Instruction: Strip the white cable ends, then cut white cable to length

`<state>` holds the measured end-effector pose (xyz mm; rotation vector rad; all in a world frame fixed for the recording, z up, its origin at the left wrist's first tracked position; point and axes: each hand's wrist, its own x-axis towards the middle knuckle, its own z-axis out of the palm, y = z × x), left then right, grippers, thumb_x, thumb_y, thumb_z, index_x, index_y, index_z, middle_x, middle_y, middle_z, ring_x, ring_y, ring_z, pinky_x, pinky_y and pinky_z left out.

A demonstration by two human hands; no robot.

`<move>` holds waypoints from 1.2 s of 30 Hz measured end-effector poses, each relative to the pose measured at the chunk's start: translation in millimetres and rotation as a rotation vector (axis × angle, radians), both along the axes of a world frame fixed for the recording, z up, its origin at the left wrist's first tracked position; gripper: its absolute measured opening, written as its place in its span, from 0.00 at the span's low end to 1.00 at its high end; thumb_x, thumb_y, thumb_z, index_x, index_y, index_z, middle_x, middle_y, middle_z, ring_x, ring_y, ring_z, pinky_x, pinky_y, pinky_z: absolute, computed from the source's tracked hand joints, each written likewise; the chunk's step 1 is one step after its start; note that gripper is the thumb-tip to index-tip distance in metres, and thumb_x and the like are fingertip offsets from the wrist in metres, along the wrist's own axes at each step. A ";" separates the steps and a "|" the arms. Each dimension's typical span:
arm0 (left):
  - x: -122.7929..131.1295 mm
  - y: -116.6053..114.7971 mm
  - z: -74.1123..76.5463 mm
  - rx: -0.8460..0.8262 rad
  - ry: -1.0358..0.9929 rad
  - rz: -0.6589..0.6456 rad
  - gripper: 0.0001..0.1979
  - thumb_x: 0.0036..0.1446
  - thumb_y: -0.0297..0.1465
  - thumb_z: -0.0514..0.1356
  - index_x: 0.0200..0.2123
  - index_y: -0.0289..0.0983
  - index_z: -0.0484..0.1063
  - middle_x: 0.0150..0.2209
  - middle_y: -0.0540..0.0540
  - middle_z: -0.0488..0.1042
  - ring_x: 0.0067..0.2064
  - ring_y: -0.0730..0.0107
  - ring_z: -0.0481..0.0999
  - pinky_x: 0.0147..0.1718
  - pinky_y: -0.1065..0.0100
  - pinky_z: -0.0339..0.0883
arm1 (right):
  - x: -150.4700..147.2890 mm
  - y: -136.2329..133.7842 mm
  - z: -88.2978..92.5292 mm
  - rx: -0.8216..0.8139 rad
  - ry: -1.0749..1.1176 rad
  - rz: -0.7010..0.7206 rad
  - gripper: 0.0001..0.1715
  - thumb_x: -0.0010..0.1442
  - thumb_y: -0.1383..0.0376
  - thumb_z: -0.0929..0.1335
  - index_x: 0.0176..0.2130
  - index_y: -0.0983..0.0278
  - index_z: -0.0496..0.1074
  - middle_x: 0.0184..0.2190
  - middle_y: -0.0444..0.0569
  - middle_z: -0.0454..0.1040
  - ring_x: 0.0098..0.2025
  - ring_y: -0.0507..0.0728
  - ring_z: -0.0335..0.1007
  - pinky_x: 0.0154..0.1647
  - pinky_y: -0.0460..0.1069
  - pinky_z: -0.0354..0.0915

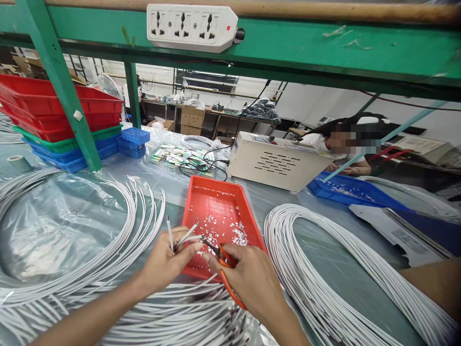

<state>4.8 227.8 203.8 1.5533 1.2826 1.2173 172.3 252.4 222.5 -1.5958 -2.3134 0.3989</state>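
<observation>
Several white cables [188, 234] stick up between the fingers of my left hand [169, 259], which is closed on them. My right hand [252, 274] grips a pair of cutting pliers with orange handles [227, 262]. The jaws of the pliers are at the end of one cable, close to my left fingertips. Below both hands lies a red tray [248, 206] with small white scraps [238, 234] scattered over its floor. A heap of white cables [173, 312] lies in front of the tray, partly under my forearms.
Coiled white cables lie left [118, 250] and right [288, 250] of the tray. Behind it stands a beige metal box [277, 161]. Stacked bins [61, 110] stand at left, under a green frame [306, 45] with a power strip [190, 26]. Another person sits beyond a blue tray [345, 192].
</observation>
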 end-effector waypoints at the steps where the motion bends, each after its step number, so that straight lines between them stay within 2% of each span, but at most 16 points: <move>1: -0.1 0.5 -0.1 -0.021 -0.019 -0.025 0.15 0.56 0.35 0.54 0.20 0.34 0.62 0.21 0.54 0.57 0.25 0.77 0.56 0.25 0.73 0.50 | 0.2 0.3 0.0 0.005 -0.002 -0.004 0.30 0.52 0.47 0.62 0.15 0.65 0.50 0.12 0.38 0.47 0.19 0.48 0.37 0.20 0.45 0.39; 5: -0.7 3.3 -1.7 -0.111 -0.119 -0.054 0.13 0.53 0.37 0.56 0.23 0.34 0.66 0.21 0.54 0.59 0.24 0.77 0.57 0.24 0.73 0.51 | 0.1 1.3 0.9 0.019 -0.012 -0.009 0.29 0.52 0.48 0.62 0.15 0.65 0.52 0.13 0.38 0.49 0.19 0.48 0.38 0.21 0.45 0.39; 8: -0.2 4.3 -3.3 -0.154 -0.173 0.021 0.12 0.47 0.37 0.61 0.22 0.33 0.67 0.20 0.54 0.60 0.21 0.79 0.53 0.21 0.73 0.47 | -1.3 0.9 1.6 0.008 -0.018 0.002 0.29 0.52 0.48 0.62 0.15 0.65 0.53 0.12 0.38 0.49 0.19 0.48 0.38 0.21 0.45 0.40; 10: 0.6 3.2 -4.5 -0.131 -0.179 0.072 0.11 0.46 0.36 0.62 0.21 0.34 0.67 0.21 0.53 0.62 0.21 0.79 0.54 0.20 0.74 0.48 | -2.5 -0.2 1.1 0.011 -0.025 0.008 0.29 0.53 0.47 0.61 0.14 0.65 0.54 0.12 0.38 0.49 0.19 0.48 0.38 0.21 0.45 0.39; 12: 1.0 0.7 -6.2 -0.063 -0.110 0.108 0.10 0.48 0.34 0.61 0.21 0.34 0.67 0.22 0.52 0.63 0.23 0.78 0.58 0.22 0.74 0.51 | -3.6 -1.3 -0.5 0.025 -0.035 0.006 0.30 0.53 0.47 0.61 0.14 0.65 0.54 0.12 0.39 0.49 0.19 0.48 0.38 0.20 0.45 0.39; 15: -0.1 -4.0 -9.2 0.103 0.104 0.145 0.08 0.54 0.31 0.57 0.24 0.35 0.71 0.24 0.49 0.67 0.27 0.74 0.64 0.25 0.72 0.55 | -4.8 -2.4 -3.8 0.049 -0.040 -0.009 0.29 0.53 0.47 0.62 0.14 0.64 0.57 0.11 0.39 0.50 0.18 0.48 0.39 0.19 0.45 0.39; 18: -1.9 -5.9 -10.1 0.210 0.231 0.115 0.09 0.57 0.28 0.53 0.29 0.36 0.72 0.27 0.48 0.70 0.30 0.73 0.67 0.28 0.72 0.57 | -5.1 -2.2 -5.4 0.067 -0.033 -0.018 0.29 0.53 0.47 0.62 0.13 0.64 0.58 0.11 0.39 0.51 0.17 0.48 0.38 0.19 0.45 0.39; 23: -1.7 -3.2 -5.4 0.129 0.182 -0.012 0.13 0.59 0.31 0.50 0.26 0.35 0.69 0.24 0.51 0.66 0.27 0.75 0.63 0.28 0.72 0.55 | -3.8 -1.6 -3.2 0.102 -0.037 -0.022 0.30 0.53 0.47 0.61 0.13 0.64 0.57 0.11 0.39 0.50 0.18 0.48 0.38 0.19 0.45 0.40; 25: -0.8 -1.6 -4.1 0.074 0.149 -0.019 0.14 0.59 0.33 0.50 0.24 0.35 0.67 0.22 0.52 0.62 0.26 0.75 0.60 0.27 0.72 0.53 | -2.8 -1.7 -2.3 0.118 -0.044 -0.023 0.30 0.54 0.47 0.61 0.13 0.64 0.57 0.11 0.39 0.50 0.17 0.48 0.38 0.19 0.45 0.40; 30: -0.3 -0.3 -7.4 0.004 0.065 0.083 0.12 0.54 0.35 0.56 0.23 0.35 0.67 0.22 0.53 0.62 0.25 0.76 0.61 0.24 0.73 0.53 | -2.9 -1.9 -3.4 0.097 -0.051 -0.004 0.29 0.53 0.48 0.62 0.13 0.64 0.59 0.10 0.39 0.52 0.16 0.48 0.40 0.18 0.45 0.39; 36: -0.1 -5.0 -8.9 0.117 0.216 0.171 0.10 0.56 0.32 0.55 0.26 0.34 0.70 0.25 0.49 0.67 0.27 0.74 0.64 0.25 0.72 0.53 | -5.3 -3.2 -6.9 0.072 -0.027 0.004 0.28 0.54 0.48 0.62 0.14 0.64 0.60 0.10 0.40 0.55 0.15 0.48 0.43 0.18 0.45 0.40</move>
